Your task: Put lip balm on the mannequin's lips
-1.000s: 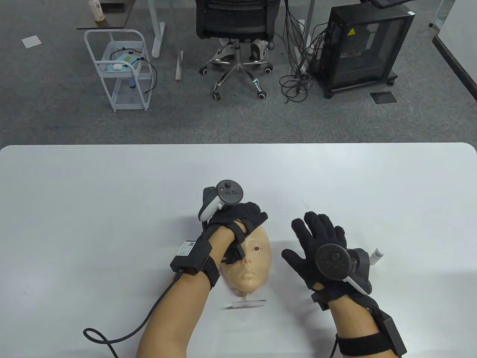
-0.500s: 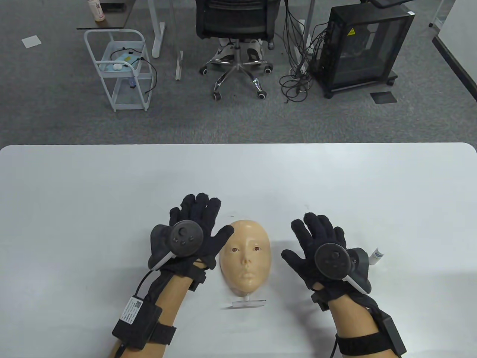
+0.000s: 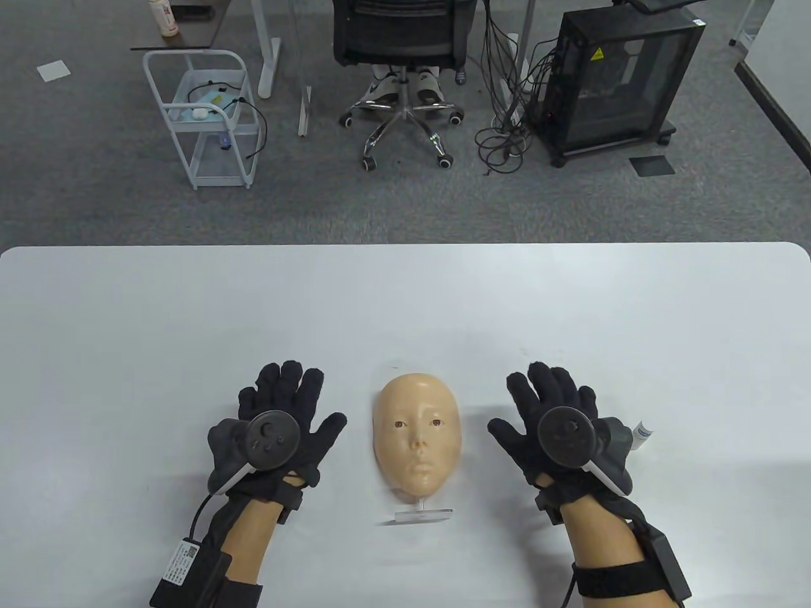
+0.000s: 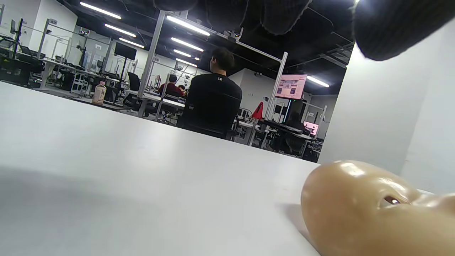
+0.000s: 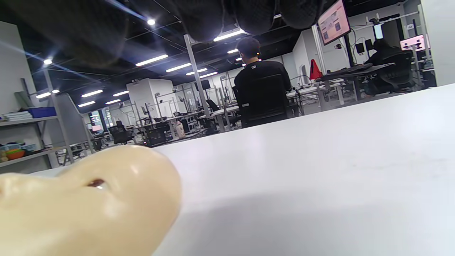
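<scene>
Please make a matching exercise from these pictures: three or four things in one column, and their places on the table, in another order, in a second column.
Things:
1. mannequin face
2. left hand
3. right hand
4. lip balm tube

Places:
A. partly hidden just right of the right hand
B. between the two hands
C. spread open, left of the face
D. spread open, right of the face

Pairs: 1-B, 2-C, 3-D, 4-A

The smooth plastic mannequin face point(image 3: 417, 437) is pale peach-tan, with dark brown-red eyes and slightly pinker lips. Both gloved hands, left point(image 3: 288, 421) and right point(image 3: 545, 411), are plain black knit, each carrying a dark grey round tracker with a white strip. The flat table point(image 3: 190, 316) is plain white. Near its right edge, the small lip balm tube point(image 3: 642, 435) is white with blue print.
</scene>
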### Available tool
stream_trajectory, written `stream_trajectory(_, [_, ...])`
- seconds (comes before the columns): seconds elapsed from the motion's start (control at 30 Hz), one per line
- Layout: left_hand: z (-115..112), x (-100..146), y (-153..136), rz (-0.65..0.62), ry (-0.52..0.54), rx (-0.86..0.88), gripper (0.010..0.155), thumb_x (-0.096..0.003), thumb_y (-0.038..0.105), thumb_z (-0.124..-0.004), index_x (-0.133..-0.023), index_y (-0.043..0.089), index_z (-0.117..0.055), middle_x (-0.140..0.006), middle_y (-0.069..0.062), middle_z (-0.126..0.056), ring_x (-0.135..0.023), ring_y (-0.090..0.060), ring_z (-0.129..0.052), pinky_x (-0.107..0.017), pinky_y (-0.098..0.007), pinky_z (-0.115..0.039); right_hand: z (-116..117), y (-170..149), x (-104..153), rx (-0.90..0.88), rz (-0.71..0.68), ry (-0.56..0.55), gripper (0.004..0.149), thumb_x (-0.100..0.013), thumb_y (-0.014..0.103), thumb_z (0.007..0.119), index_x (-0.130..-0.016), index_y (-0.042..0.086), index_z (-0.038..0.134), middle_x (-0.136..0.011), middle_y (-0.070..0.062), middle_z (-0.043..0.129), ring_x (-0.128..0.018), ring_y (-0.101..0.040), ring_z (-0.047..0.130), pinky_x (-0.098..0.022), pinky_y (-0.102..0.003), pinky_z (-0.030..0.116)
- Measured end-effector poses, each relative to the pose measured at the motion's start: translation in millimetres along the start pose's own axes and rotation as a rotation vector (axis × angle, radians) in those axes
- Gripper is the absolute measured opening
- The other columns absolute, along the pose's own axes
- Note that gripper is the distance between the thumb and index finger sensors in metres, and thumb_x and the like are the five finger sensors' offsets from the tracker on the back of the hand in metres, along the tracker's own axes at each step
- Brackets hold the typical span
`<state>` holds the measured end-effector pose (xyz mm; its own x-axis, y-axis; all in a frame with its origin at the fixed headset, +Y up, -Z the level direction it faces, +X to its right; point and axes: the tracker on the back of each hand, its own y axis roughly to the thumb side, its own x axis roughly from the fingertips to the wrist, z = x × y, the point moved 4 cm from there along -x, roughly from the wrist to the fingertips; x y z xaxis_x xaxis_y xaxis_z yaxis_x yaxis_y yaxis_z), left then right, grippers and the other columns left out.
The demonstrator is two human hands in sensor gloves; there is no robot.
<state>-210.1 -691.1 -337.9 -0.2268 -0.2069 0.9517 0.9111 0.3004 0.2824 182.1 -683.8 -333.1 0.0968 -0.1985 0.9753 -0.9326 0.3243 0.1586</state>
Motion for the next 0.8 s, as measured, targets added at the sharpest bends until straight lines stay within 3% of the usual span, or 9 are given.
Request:
stream_trajectory(0.17, [-4, -1, 1, -0.005, -0.024, -0.014, 0.077, -0.0572, 0.067, -0.077, -0.112, 0.021, -0.048, -0.119, -0.020, -0.044, -0.108, -0.058, -0.040, -0.067, -0.077, -0.038, -12, -26, -1, 0.026, 0.105, -0.050, 0.077, -0.047, 0.067, 0.084, -0.108, 0.024, 0.062, -0.120, -0.015, 0.052, -0.105, -0.048, 0.057, -0.069, -0.072, 0.046])
stream_trajectory(0.33, [-6, -1, 4, -0.012, -0.038, -0.005, 0.076, -0.0574, 0.067, -0.077, -0.112, 0.021, -0.049, -0.119, -0.020, -0.044, -0.108, -0.058, -0.040, -0.067, -0.077, -0.038, -45, -86, 7, 0.037, 0.364, -0.186, 0.076, -0.047, 0.064, 0.087, -0.106, 0.022, 0.065, -0.114, -0.017, 0.061, -0.098, -0.046, 0.068, -0.068, -0.069, 0.053])
stream_trajectory(0.47, [-4, 1, 5, -0.016, -0.034, 0.000, 0.076, -0.0575, 0.067, -0.077, -0.112, 0.021, -0.050, -0.119, -0.020, -0.045, -0.108, -0.058, -0.040, -0.067, -0.077, -0.038, -48, -135, 18, 0.031, 0.619, -0.106, 0.079, -0.047, 0.065, 0.088, -0.107, 0.020, 0.063, -0.109, -0.019, 0.063, -0.091, -0.046, 0.071, -0.068, -0.067, 0.054])
stream_trajectory(0.57, [-4, 1, 5, -0.015, -0.041, 0.006, 0.076, -0.0574, 0.067, -0.077, -0.112, 0.021, -0.051, -0.119, -0.020, -0.044, -0.108, -0.059, -0.040, -0.067, -0.077, -0.038, -44, -156, 24, 0.028, 0.727, -0.103, 0.085, -0.046, 0.066, 0.089, -0.110, 0.021, 0.055, -0.103, -0.017, 0.065, -0.085, -0.044, 0.074, -0.067, -0.068, 0.052])
stream_trajectory(0.8, [-6, 1, 5, -0.020, -0.055, 0.000, 0.076, -0.0574, 0.068, -0.077, -0.112, 0.021, -0.051, -0.120, -0.020, -0.042, -0.108, -0.059, -0.037, -0.068, -0.077, -0.037, -28, -176, 25, 0.003, 0.822, 0.002, 0.081, -0.046, 0.063, 0.091, -0.108, 0.020, 0.061, -0.090, -0.015, 0.079, -0.070, -0.040, 0.084, -0.065, -0.065, 0.059])
